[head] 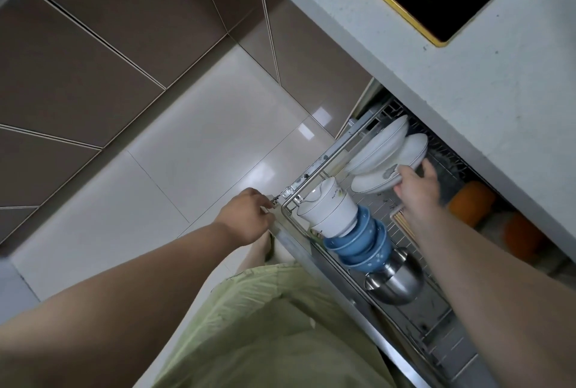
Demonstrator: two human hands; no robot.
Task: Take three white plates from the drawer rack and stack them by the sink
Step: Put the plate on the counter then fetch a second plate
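White plates (378, 144) stand on edge in the pulled-out drawer rack (314, 166), below the table (467, 101) edge. Right hand (416, 188) grips the rim of the nearest plate (378, 180), fingers curled over it. Left hand (247, 214) is closed on the rack's front corner. Beside the plates, the rack holds a white cup (328, 211) nested in stacked blue bowls (361, 244), then steel bowls (397, 281).
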